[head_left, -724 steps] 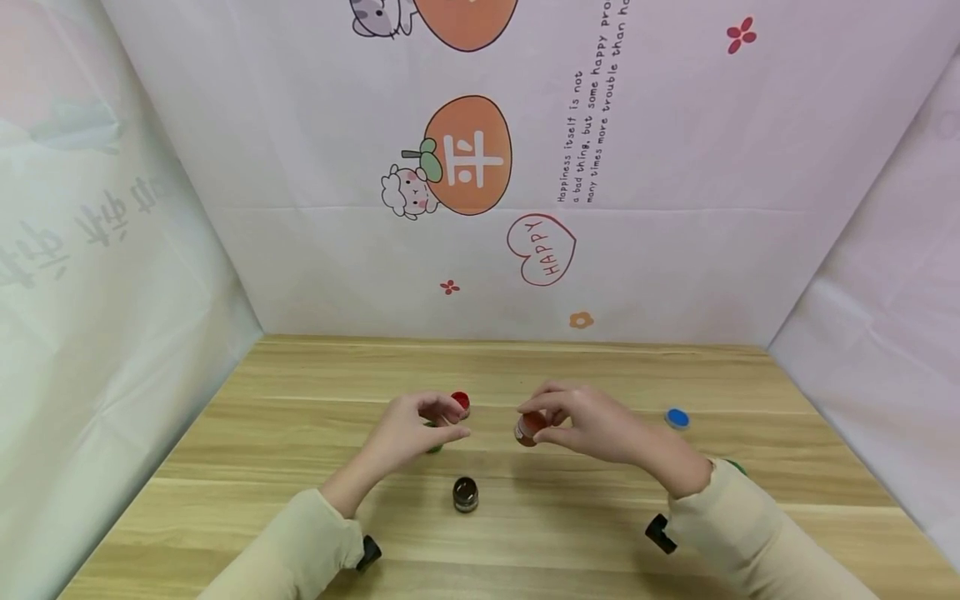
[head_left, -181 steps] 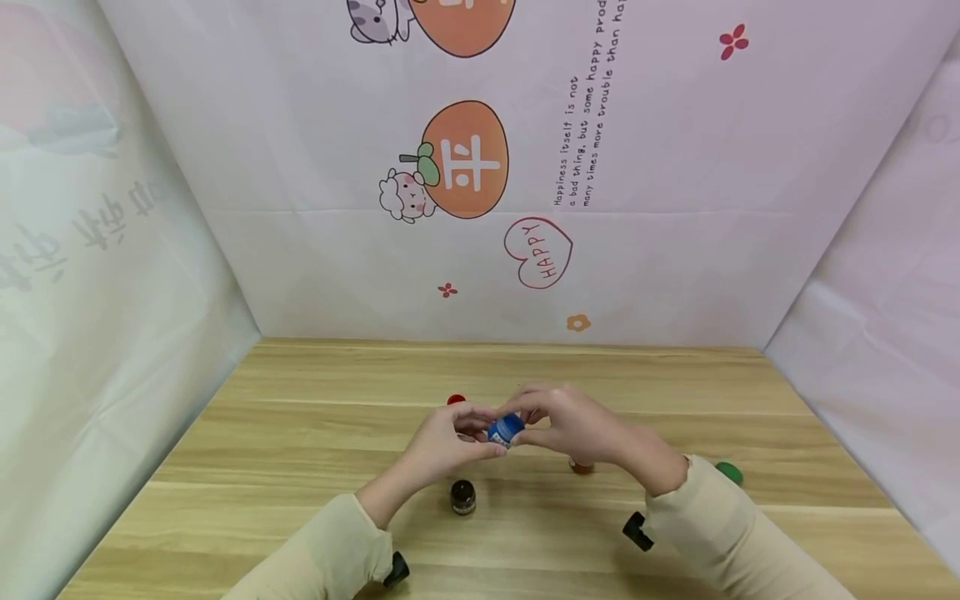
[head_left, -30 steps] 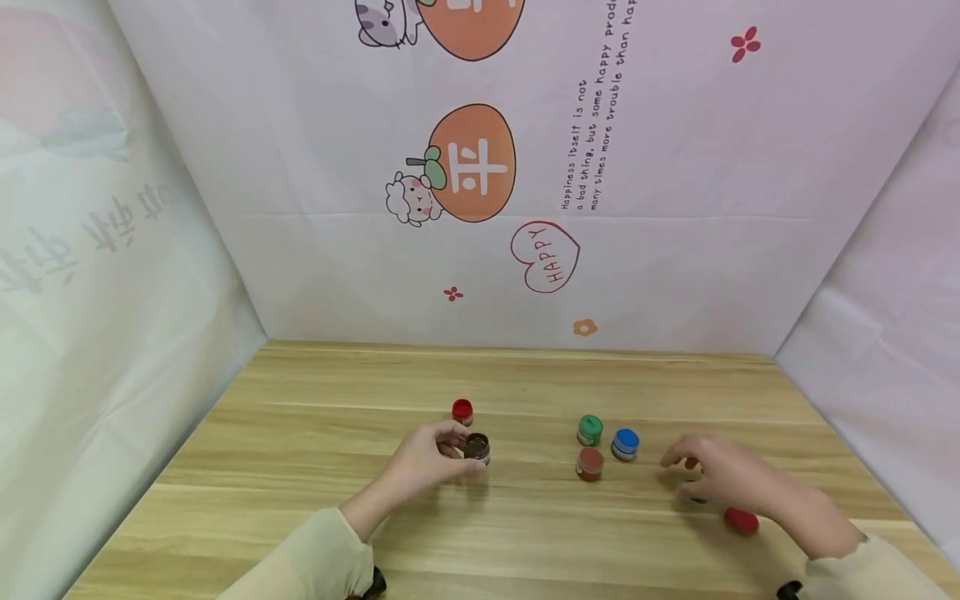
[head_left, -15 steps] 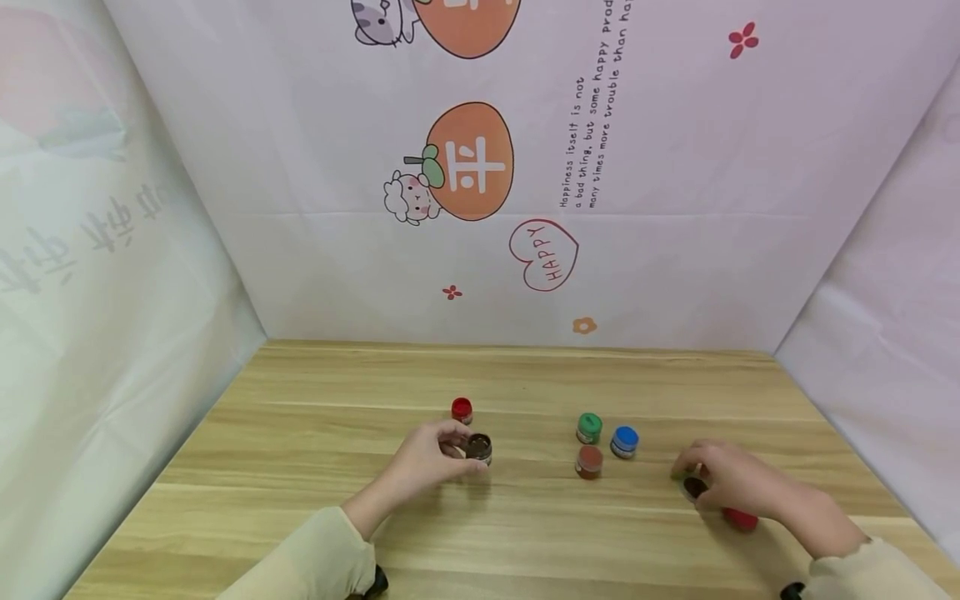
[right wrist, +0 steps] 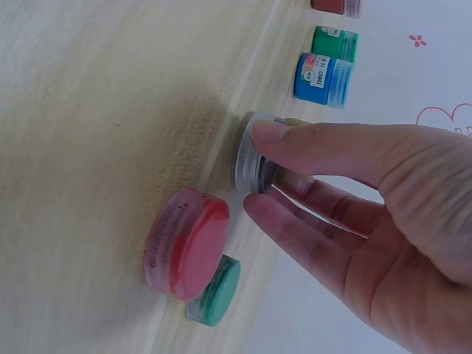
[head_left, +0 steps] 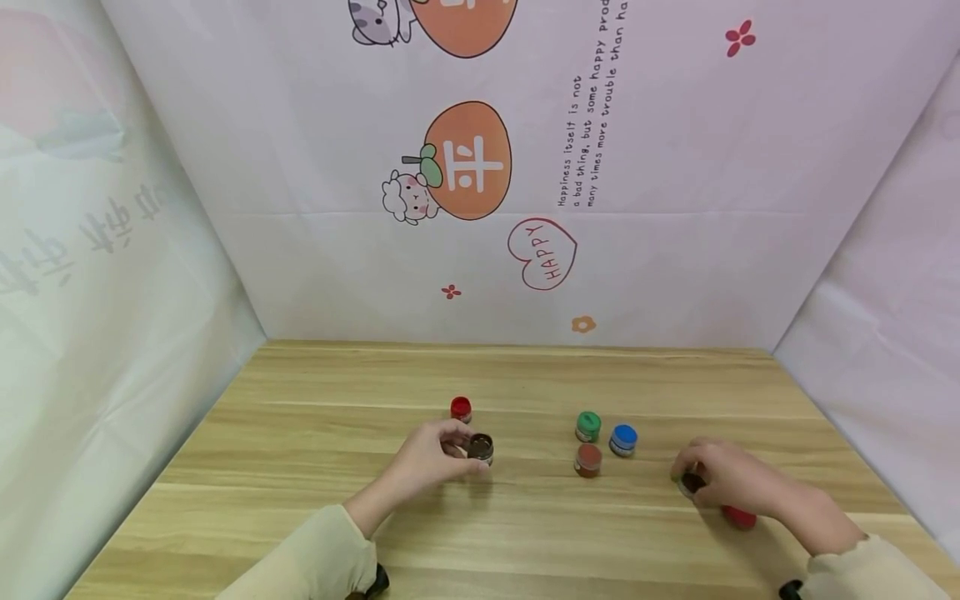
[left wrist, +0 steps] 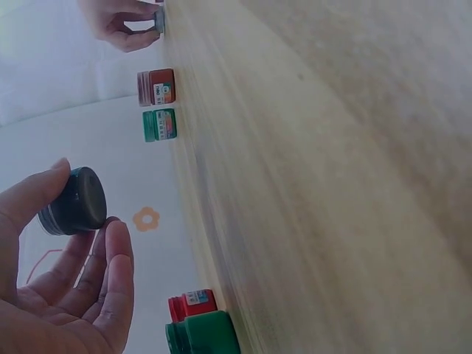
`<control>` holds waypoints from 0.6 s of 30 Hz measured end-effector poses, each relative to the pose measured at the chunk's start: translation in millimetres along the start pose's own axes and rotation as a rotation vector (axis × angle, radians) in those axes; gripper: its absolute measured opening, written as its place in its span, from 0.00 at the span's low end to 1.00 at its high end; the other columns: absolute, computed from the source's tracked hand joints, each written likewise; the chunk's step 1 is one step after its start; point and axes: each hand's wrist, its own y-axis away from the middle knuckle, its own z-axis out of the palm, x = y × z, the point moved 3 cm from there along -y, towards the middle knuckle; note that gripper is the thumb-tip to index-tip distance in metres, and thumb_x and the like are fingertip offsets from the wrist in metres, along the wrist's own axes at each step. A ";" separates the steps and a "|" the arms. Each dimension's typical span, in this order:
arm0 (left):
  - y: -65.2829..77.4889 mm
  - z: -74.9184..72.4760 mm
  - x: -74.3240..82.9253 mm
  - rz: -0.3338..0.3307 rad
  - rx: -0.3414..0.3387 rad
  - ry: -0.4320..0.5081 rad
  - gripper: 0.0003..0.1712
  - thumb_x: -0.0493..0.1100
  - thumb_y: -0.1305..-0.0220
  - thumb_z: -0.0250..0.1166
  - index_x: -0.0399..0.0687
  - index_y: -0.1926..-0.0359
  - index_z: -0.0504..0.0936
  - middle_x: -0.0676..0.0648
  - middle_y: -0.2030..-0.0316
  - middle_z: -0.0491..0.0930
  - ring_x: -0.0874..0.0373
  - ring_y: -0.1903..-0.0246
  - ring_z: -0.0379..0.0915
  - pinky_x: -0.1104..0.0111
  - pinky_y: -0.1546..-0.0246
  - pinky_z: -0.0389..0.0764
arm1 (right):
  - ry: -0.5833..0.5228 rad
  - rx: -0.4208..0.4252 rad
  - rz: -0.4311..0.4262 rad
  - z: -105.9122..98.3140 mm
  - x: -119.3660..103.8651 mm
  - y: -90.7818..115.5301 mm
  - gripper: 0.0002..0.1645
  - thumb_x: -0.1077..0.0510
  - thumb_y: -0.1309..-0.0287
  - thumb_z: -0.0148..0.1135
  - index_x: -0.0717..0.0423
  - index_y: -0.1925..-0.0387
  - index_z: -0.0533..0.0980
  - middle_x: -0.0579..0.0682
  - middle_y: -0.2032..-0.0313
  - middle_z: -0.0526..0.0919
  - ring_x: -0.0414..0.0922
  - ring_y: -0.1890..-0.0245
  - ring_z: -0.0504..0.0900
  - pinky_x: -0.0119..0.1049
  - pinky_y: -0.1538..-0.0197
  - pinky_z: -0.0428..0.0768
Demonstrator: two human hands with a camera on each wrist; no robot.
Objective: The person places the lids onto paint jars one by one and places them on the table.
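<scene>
My left hand (head_left: 427, 457) holds a small uncapped jar of dark paint (head_left: 481, 450) between thumb and fingers. In the left wrist view, that jar is raised off the table. At the right, my right hand (head_left: 738, 482) pinches a dark lid with a clear rim (right wrist: 249, 155) by its edge, at the tabletop. A red lid (right wrist: 195, 243) and a green lid (right wrist: 215, 291) lie beside it; the green one is hidden in the head view. Behind the left hand stands an uncapped red paint jar (head_left: 461, 408). An uncapped green jar (left wrist: 206, 333) shows only in the left wrist view.
Capped green (head_left: 588, 427), blue (head_left: 623, 440) and reddish-brown (head_left: 588, 460) paint jars stand grouped between the hands on the wooden table (head_left: 375, 367). White printed sheets (head_left: 300, 250) rise along the table's back and sides.
Within the last second, my right hand has taken hold of the dark lid. Since six seconds ago, the blue jar has left my hands for the capped group, and my left hand has taken the dark jar.
</scene>
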 end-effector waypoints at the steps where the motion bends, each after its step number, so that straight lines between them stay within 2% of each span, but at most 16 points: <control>1: 0.0 0.1 0.1 0.001 -0.001 0.000 0.24 0.50 0.56 0.76 0.46 0.57 0.81 0.53 0.67 0.80 0.58 0.69 0.75 0.66 0.67 0.77 | -0.001 0.003 0.007 -0.8 -0.4 0.1 0.19 0.66 0.68 0.72 0.52 0.67 0.80 0.44 0.66 0.75 0.40 0.69 0.73 0.33 0.69 0.74; 7: -0.4 1.2 0.9 0.004 -0.009 0.003 0.25 0.49 0.56 0.76 0.44 0.57 0.81 0.53 0.67 0.80 0.59 0.70 0.75 0.67 0.68 0.77 | -0.026 -0.003 0.033 -6.9 -6.8 -2.0 0.17 0.66 0.61 0.71 0.53 0.64 0.80 0.45 0.65 0.75 0.43 0.67 0.75 0.34 0.68 0.76; 13: -1.8 3.1 0.8 -0.009 -0.016 -0.016 0.27 0.51 0.56 0.76 0.43 0.55 0.81 0.53 0.66 0.80 0.59 0.69 0.75 0.67 0.68 0.77 | -0.041 -0.032 0.063 -11.3 -20.4 -13.5 0.17 0.69 0.57 0.69 0.56 0.61 0.80 0.46 0.64 0.74 0.43 0.64 0.75 0.34 0.66 0.77; 18: -4.8 8.2 2.5 -0.008 -0.037 -0.008 0.27 0.50 0.56 0.76 0.43 0.55 0.82 0.53 0.67 0.80 0.59 0.69 0.75 0.68 0.68 0.77 | -0.035 -0.016 0.012 -17.0 -33.6 -20.0 0.16 0.69 0.56 0.69 0.58 0.62 0.80 0.46 0.64 0.75 0.43 0.65 0.76 0.35 0.66 0.78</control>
